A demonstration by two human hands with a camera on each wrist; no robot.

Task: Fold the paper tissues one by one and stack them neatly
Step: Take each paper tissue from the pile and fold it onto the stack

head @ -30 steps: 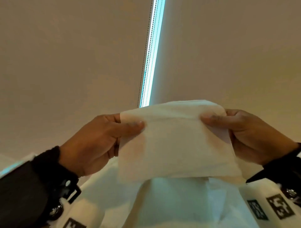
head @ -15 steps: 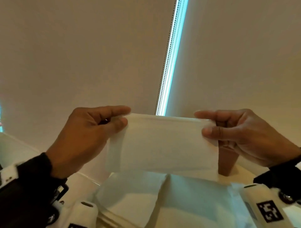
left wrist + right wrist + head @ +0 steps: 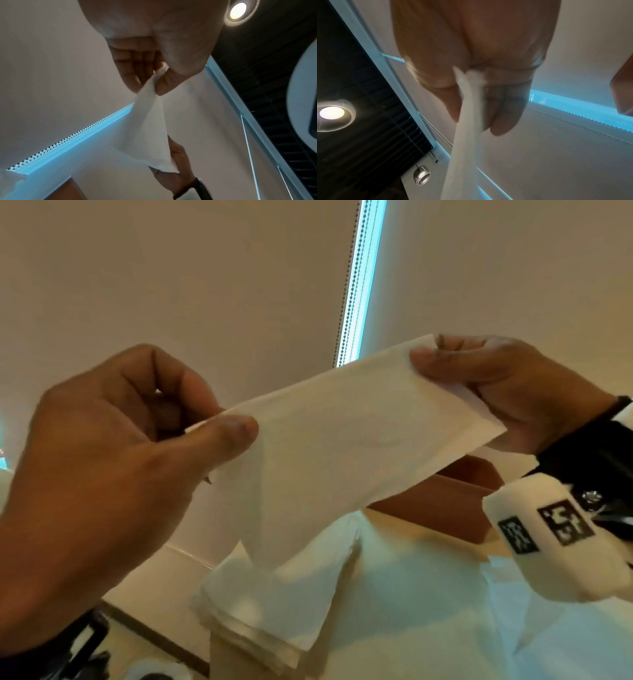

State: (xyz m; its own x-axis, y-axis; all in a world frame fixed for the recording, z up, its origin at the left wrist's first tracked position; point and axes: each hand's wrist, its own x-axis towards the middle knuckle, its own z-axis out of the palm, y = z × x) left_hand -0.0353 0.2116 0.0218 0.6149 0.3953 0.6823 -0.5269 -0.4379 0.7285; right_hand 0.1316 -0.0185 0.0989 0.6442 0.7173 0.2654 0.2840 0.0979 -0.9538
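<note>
A white paper tissue (image 3: 342, 436), folded into a long strip, is held up in the air and slants from lower left to upper right. My left hand (image 3: 219, 429) pinches its left end between thumb and fingers. My right hand (image 3: 431, 354) pinches its right end. The left wrist view has the tissue (image 3: 147, 132) hanging from my left hand (image 3: 150, 83), with my right hand (image 3: 173, 169) below it. In the right wrist view the tissue (image 3: 467, 121) runs edge-on out of my right hand (image 3: 471, 102). Below lies a stack of folded tissues (image 3: 270, 607).
More white tissue sheets (image 3: 428, 618) cover the light table (image 3: 154, 587) under my hands. A brown box (image 3: 445, 505) stands behind them at the right. Closed beige blinds (image 3: 205, 285) fill the background, with a bright gap and bead chain (image 3: 356, 282).
The tissue has tilted: my left hand came down and nearer, my right hand rose. The strip looks narrower than a second ago. The view has swung left.
</note>
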